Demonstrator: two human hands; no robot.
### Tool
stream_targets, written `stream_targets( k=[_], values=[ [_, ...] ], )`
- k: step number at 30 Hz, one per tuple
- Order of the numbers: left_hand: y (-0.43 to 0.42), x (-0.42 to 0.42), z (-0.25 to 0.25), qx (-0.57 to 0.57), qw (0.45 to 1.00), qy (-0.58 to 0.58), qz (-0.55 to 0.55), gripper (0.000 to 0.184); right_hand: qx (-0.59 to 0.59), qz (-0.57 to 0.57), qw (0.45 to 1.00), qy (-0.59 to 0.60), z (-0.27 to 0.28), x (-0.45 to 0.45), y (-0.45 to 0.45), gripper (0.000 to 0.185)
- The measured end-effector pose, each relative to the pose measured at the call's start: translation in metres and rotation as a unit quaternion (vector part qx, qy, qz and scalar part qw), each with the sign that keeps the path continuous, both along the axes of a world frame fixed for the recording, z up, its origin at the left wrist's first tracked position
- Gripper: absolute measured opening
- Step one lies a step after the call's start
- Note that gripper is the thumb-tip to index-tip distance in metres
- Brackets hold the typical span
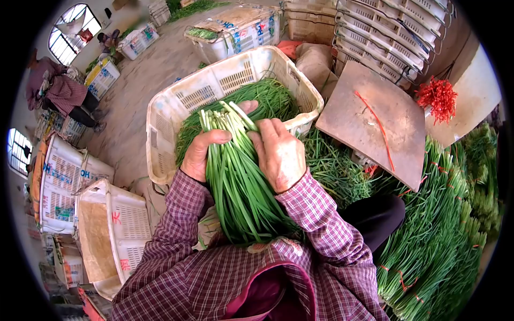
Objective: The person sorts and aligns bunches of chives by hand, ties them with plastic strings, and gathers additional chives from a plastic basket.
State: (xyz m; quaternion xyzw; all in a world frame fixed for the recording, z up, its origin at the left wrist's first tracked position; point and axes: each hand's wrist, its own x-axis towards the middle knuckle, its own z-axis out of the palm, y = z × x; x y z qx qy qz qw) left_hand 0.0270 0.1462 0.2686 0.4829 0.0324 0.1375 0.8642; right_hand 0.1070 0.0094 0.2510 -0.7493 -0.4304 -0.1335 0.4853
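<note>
Green stalks [235, 176] sit clamped between the left hand [197, 154] and right hand [284, 159], best held gently, with their pale ends level.

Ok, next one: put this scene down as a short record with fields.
left hand: cradling the bunch of green stalks, thumb on top
right hand: fingers curled against the bunch near its pale ends
crate: beyond the hands, holds loose greens
board: right of crate, one red strip on it
tied bundles: piled at right, red ties
other person: far left
</note>
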Motion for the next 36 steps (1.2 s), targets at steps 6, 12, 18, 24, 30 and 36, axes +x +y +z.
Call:
stream_targets(
  k=[6, 12, 18, 24, 30, 36],
  values=[
    [0.001, -0.004, -0.006, -0.117, 0.991, -0.037, -0.051, 0.057, -0.012, 0.072, 0.997, 0.006, 0.008, 0.004, 0.002, 0.013],
    [-0.002, 0.002, -0.008, -0.120, 0.984, -0.112, 0.066, 0.040, -0.055, 0.185, 0.975, 0.110, 0.017, 0.035, 0.008, 0.036],
    [0.080, 0.004, 0.020, -0.025, 0.960, -0.240, 0.141, 0.032, -0.194, 0.257, 0.936, 0.143, -0.014, 0.079, -0.033, 0.059],
    [0.152, -0.004, 0.067, -0.054, 0.926, -0.374, -0.020, 0.026, -0.242, 0.078, 0.963, 0.095, -0.099, 0.123, -0.118, 0.024],
    [0.204, -0.002, 0.066, -0.019, 0.890, -0.434, -0.135, 0.030, -0.213, -0.114, 0.970, 0.008, -0.068, 0.126, -0.151, 0.020],
    [0.162, 0.005, 0.068, -0.051, 0.887, -0.449, -0.093, 0.041, 0.052, 0.092, 0.993, -0.043, 0.023, 0.051, -0.089, 0.012]
  ],
)
